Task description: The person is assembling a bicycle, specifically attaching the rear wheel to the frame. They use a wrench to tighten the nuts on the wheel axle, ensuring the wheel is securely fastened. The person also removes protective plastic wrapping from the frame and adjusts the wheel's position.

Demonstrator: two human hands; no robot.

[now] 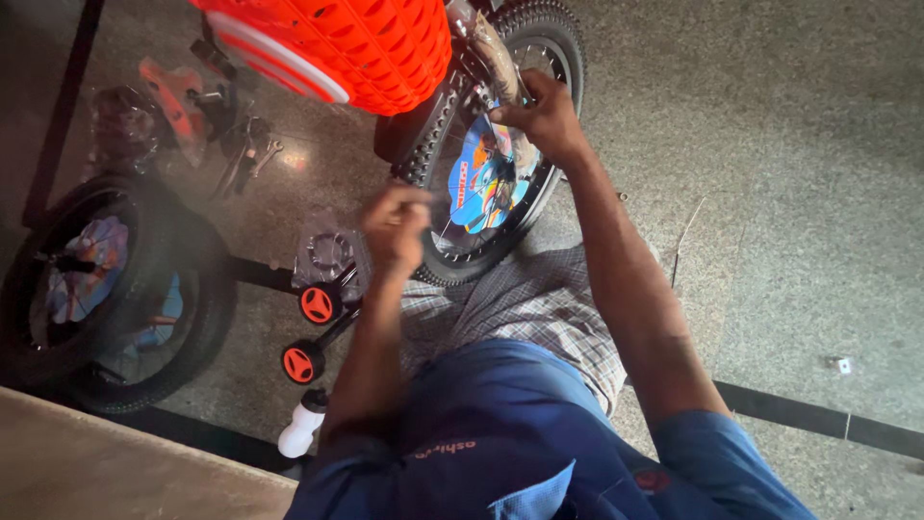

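Fig. — Head view, looking down at your 2 hands on a small bicycle wheel.

Your right hand [547, 114] sits at the top of the wheel [491, 183], fingers curled and pinched on something at the rim/fork area just under the orange basket [356, 43]; exactly what they pinch is hidden by the knuckles. Your left hand [397, 226] is at the wheel's lower-left edge, near the tyre; it's motion-blurred, fingers look bunched together, but whether they grip anything can't be told. The wheel stands upright btwn your knees, w/ a blue-and-orange printed disc [486, 178] over the spokes, tyre knobbly and black.

Step in hand (judged): fitting or adjusting smth at the wheel's upper mount, right hand doing the fine work, left hand steadying the tyre. Any further move here calls for the wheel held dead steady and a firm pinch up top, since the basket crowds your view of the joint.

Nearby on the floor: 2 more black wheels [106, 289] stacked at left, 2 small orange-hubbed trainer wheels [310, 332], a white bottle [303, 424], loose tools [245, 154] and bagged parts [125, 125].
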